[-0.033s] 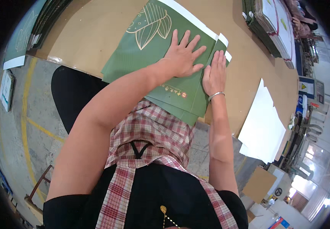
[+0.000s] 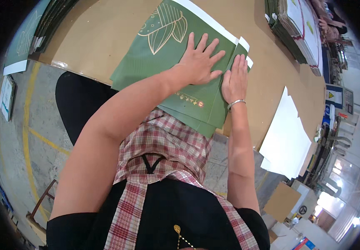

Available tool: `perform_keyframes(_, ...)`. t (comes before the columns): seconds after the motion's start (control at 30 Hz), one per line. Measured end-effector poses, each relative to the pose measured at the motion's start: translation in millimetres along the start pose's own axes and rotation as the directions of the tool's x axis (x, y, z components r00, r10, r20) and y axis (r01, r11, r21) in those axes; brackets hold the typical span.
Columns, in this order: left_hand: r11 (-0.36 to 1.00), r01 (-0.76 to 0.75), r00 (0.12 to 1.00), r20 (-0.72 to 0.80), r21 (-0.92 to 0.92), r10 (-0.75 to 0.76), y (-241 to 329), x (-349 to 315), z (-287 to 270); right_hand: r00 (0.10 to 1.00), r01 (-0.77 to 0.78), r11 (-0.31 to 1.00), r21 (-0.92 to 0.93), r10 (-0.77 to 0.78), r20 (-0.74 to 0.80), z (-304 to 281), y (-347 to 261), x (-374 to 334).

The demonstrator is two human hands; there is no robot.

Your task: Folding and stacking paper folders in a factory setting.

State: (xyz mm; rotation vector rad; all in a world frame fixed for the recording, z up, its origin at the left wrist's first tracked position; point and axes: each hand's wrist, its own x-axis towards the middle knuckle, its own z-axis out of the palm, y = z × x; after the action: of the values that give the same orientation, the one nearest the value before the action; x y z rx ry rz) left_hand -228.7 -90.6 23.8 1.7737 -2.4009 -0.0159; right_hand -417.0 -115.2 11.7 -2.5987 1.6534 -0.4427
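Flat green printed paper (image 2: pixel 163 54), folded like a paper bag, lies at the table's near edge over my lap. It bears a pale gold leaf drawing, a small gold emblem and a white strip along its far edge. More than one green layer shows at its lower corner. My left hand (image 2: pixel 198 62) presses flat on it with fingers spread, holding nothing. Along its right side, my right hand (image 2: pixel 235 81) lies with fingers stretched out and side by side on the narrow folded flap. White tabs stick out just beyond those fingertips.
White sheets (image 2: pixel 286 137) lie at the table's right edge. A stack of folded green and white bags (image 2: pixel 298 31) stands far right, and more green pieces (image 2: pixel 19 43) are far left. The brown tabletop (image 2: pixel 267 79) extends beyond my hands. A cardboard piece (image 2: pixel 283 201) is lower right.
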Motion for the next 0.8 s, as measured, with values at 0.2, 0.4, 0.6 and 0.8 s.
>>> perform_keyframes(0.2, 1.000, -0.002, 1.000, -0.031, -0.009, 0.001, 4, -1, 1, 1.000, -0.027, 0.999, -0.023, 0.027, 0.011, 3, 9, 13)
perform_keyframes(0.4, 1.000, 0.002, 0.997, -0.073, -0.020, -0.003, 4, -4, 4, 0.997, -0.050, 0.998, -0.038, 0.052, 0.052, 3, 7, 12)
perform_keyframes(0.6, 0.996, -0.045, 0.991, -0.126, -0.071, 0.036, -3, -10, 4, 0.991, -0.074, 0.996, -0.054, 0.079, 0.112, 1, 0, 16)
perform_keyframes(0.8, 0.990, -0.038, 0.982, -0.191, -0.138, 0.011, -1, -4, 2, 0.992, -0.108, 0.991, -0.082, 0.114, 0.061, 9, 16, 82)
